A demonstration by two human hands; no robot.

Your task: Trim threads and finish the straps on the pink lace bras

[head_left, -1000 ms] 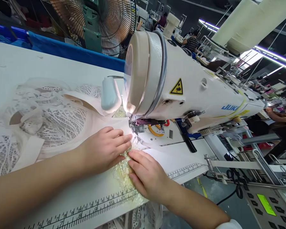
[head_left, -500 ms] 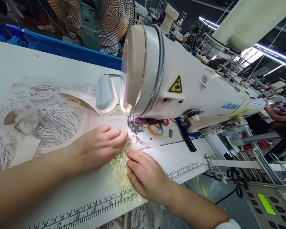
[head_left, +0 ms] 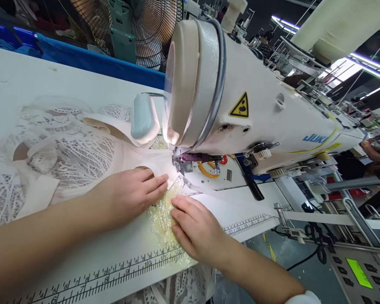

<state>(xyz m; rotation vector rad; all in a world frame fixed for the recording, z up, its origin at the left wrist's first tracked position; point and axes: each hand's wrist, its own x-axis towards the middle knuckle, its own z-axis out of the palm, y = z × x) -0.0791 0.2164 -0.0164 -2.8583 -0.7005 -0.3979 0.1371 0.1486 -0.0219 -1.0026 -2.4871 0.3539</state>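
Observation:
A white lace garment lies left of the sewing machine, its plain cloth edge running under the presser foot. My left hand is on that edge close to the needle area, fingers together over the cloth; its thumb is hidden. Lower right, my right hand rests with slightly parted, bent fingers on crinkled yellowish film stuck over the table. Nothing shows in its grasp. A narrow white strip runs from the right toward the foot.
A pale blue lamp-like cover stands left of the machine head. Printed rulers mark the front table edge, with more lace hanging below. A fan stands behind. At right are a metal strip feeder and a control panel.
The fingers of my left hand have flattened and lowered onto the cloth. My right hand stays in nearly the same place. The whole view has shifted slightly.

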